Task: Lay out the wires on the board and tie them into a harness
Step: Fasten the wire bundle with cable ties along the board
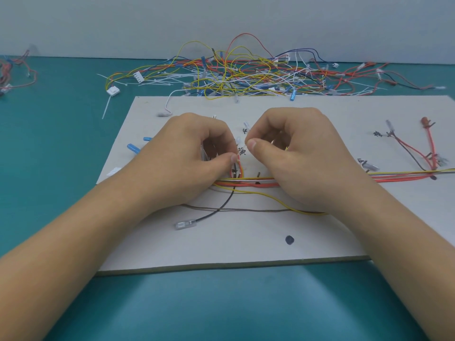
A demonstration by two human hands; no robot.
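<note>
At mid-frame, a left hand (197, 153) is pinching the wires (236, 168) on the board (246, 247), which is lying on a teal table (221, 303). The right hand (290, 148) is curling thumb to forefinger, its hold impossible to tell. Black handwritten marks (376, 134) are staying unreadable.

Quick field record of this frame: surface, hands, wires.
surface: white board on a teal table
left hand: pinches wires turning up from the bundle
right hand: fingers curled, thumb to forefinger; what it pinches is too small to tell
bundle: runs along the board to its right edge
loose: black wire in front; tangled pile behind the board
</note>
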